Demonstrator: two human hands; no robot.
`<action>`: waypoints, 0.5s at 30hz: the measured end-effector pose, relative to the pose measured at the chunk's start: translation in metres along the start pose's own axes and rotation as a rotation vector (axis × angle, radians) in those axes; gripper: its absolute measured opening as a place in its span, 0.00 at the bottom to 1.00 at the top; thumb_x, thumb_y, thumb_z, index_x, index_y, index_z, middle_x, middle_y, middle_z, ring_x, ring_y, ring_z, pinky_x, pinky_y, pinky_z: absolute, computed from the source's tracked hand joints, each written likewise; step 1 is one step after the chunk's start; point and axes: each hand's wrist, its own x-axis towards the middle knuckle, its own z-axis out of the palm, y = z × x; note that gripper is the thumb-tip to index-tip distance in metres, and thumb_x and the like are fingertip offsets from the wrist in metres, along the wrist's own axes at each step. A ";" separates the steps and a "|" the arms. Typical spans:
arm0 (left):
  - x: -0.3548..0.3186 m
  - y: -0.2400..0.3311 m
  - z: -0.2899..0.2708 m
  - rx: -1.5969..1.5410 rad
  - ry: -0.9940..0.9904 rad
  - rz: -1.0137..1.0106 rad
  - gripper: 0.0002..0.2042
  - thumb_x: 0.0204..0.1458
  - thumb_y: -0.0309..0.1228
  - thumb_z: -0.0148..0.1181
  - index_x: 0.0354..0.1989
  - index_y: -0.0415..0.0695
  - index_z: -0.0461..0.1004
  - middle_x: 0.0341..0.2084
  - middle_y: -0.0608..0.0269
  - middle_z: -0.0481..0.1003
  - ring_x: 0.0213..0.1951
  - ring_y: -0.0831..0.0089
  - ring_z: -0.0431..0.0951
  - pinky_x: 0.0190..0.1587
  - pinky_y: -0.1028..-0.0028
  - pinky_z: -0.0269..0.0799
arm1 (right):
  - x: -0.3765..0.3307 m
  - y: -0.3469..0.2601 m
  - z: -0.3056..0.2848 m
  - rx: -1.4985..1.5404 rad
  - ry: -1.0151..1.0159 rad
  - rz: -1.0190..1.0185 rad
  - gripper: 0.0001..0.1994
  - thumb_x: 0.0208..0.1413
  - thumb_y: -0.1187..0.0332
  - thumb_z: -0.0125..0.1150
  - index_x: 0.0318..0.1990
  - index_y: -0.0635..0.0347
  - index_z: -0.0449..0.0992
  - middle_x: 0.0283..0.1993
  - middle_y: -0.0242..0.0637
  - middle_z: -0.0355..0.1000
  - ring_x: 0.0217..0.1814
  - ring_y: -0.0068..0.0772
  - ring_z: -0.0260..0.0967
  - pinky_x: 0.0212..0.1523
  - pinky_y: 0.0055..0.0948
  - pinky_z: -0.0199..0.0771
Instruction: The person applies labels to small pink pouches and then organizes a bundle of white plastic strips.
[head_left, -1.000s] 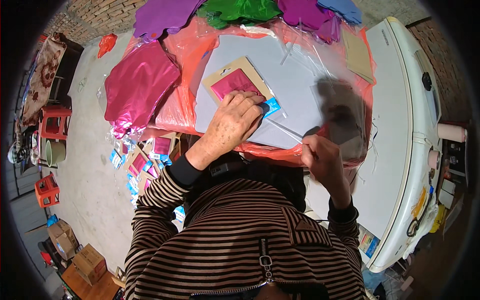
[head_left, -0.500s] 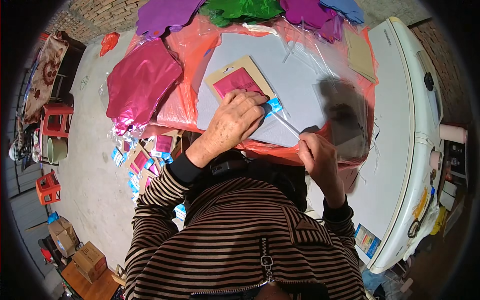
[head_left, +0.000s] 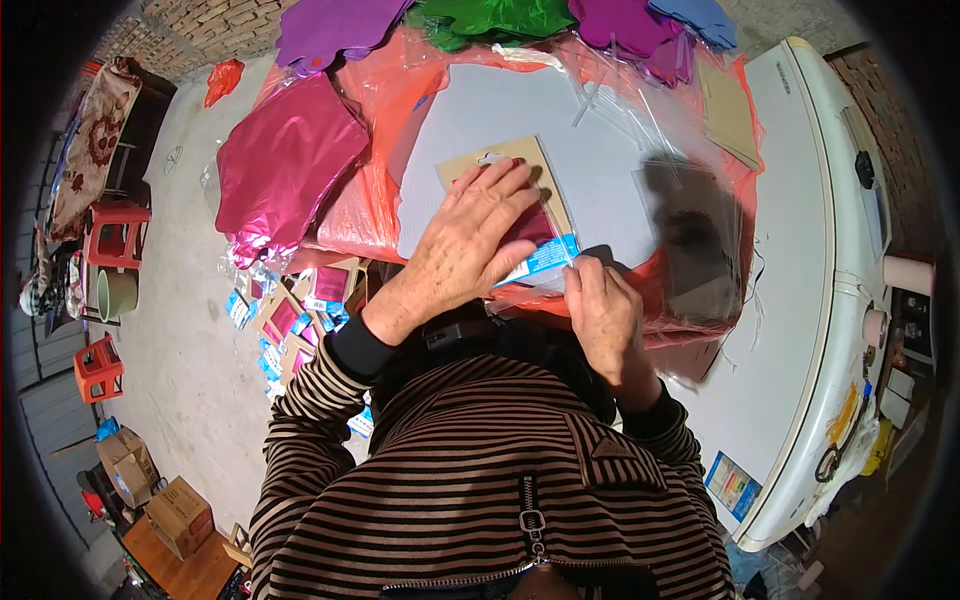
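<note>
A tan cardboard packet (head_left: 505,165) with a pink foil piece and a blue strip at its lower end lies on a grey board (head_left: 590,150). My left hand (head_left: 465,240) lies flat on the packet, fingers spread, pressing it down. My right hand (head_left: 600,310) is at the packet's lower right corner, its fingers pinched at the blue strip (head_left: 548,257). A clear plastic sleeve (head_left: 690,230) lies just right of my right hand.
Pink foil balloons (head_left: 280,165) lie at left, with purple (head_left: 330,25) and green (head_left: 490,15) ones at the far edge. Finished packets (head_left: 290,310) are piled on the floor at left. A white appliance top (head_left: 800,330) runs along the right. Stools and cardboard boxes stand far left.
My right hand has moved left from the plastic sleeve to the packet's lower corner. My left hand has stayed pressed on the packet.
</note>
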 end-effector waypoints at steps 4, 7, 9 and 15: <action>-0.006 -0.011 0.008 0.048 -0.144 0.004 0.23 0.59 0.35 0.54 0.62 0.42 0.66 0.65 0.53 0.63 0.69 0.54 0.57 0.70 0.53 0.49 | 0.009 -0.004 -0.006 -0.037 -0.036 -0.060 0.10 0.49 0.75 0.68 0.34 0.62 0.71 0.28 0.43 0.71 0.30 0.45 0.71 0.30 0.37 0.72; -0.002 -0.013 0.010 0.036 -0.147 0.045 0.22 0.58 0.34 0.55 0.60 0.43 0.68 0.64 0.55 0.64 0.68 0.55 0.58 0.70 0.53 0.50 | 0.020 0.000 -0.011 -0.004 -0.033 -0.077 0.09 0.48 0.74 0.69 0.33 0.61 0.71 0.27 0.42 0.70 0.30 0.45 0.69 0.30 0.38 0.71; 0.002 -0.017 0.010 0.030 -0.150 0.062 0.21 0.58 0.34 0.56 0.60 0.43 0.69 0.63 0.55 0.65 0.68 0.56 0.58 0.70 0.53 0.50 | 0.026 0.005 -0.007 0.016 -0.033 -0.085 0.09 0.48 0.74 0.69 0.33 0.61 0.72 0.26 0.41 0.70 0.29 0.44 0.69 0.30 0.38 0.71; 0.015 -0.030 0.013 0.006 -0.208 0.159 0.20 0.57 0.30 0.55 0.59 0.47 0.70 0.63 0.57 0.65 0.69 0.58 0.58 0.70 0.53 0.49 | 0.027 0.008 0.002 0.093 -0.077 0.007 0.08 0.48 0.72 0.68 0.33 0.59 0.72 0.30 0.40 0.69 0.32 0.44 0.68 0.33 0.39 0.70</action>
